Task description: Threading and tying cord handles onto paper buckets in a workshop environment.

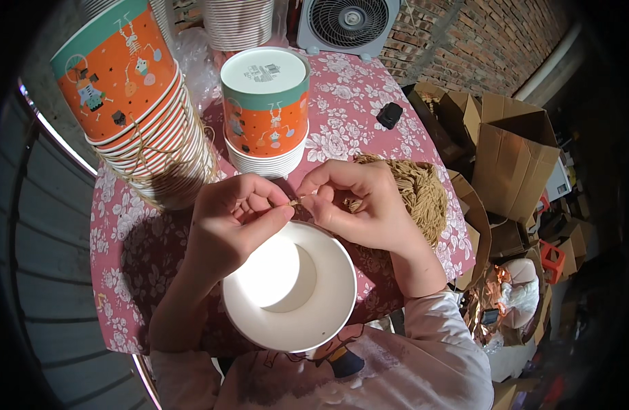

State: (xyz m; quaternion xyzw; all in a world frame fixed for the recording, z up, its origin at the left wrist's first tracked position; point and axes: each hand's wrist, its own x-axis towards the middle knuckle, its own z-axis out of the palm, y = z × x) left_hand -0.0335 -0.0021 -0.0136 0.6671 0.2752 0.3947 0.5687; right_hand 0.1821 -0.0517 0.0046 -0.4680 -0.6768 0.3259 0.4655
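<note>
My left hand (pixel 227 220) and my right hand (pixel 359 205) meet above a white paper bucket (pixel 338 273), thumbs and fingertips pinched together. Between them runs a short bit of thin tan string (pixel 295 202), one end in each pinch; the fingers hide most of it. The bucket stands mouth up close to my body, with bright light falling inside. Under and behind my right hand lies a thick hank of tan string (pixel 420 195).
A tall leaning stack of orange and green patterned buckets (pixel 133 89), with string hanging on it, rises at the left. An upside-down bucket stack (pixel 267 109) stands ahead. A box fan (pixel 348 24), a small black object (pixel 389 115) and cardboard boxes (pixel 516 157) are farther off.
</note>
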